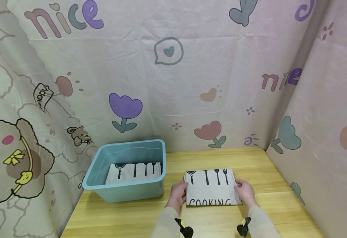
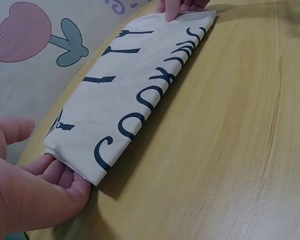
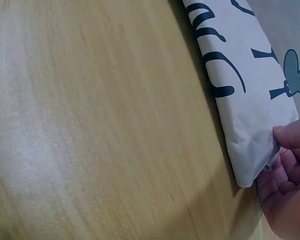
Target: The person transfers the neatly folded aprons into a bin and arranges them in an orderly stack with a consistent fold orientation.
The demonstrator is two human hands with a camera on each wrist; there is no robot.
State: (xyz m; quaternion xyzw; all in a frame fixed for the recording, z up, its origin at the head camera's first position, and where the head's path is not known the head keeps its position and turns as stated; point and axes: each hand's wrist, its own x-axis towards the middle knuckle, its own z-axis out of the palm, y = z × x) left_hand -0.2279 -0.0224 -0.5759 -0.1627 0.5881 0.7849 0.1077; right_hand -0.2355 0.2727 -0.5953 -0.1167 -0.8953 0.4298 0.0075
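Observation:
A folded white cloth (image 1: 213, 190), printed with dark utensils and the word COOKING, lies on the wooden table. At its left end is my left hand (image 1: 177, 193); the left wrist view shows the fingers (image 2: 65, 175) tucked under the cloth edge, with the thumb (image 2: 12, 131) raised apart from it. My right hand (image 1: 245, 192) pinches the right end between thumb (image 3: 292, 135) and fingers, and the fabric is creased there. The cloth's underside is hidden.
A light blue plastic bin (image 1: 129, 191) stands on the table to the left. Inside it lies another folded cloth (image 1: 134, 175) with a similar print. Printed curtains (image 1: 173, 82) enclose the table at the back and both sides.

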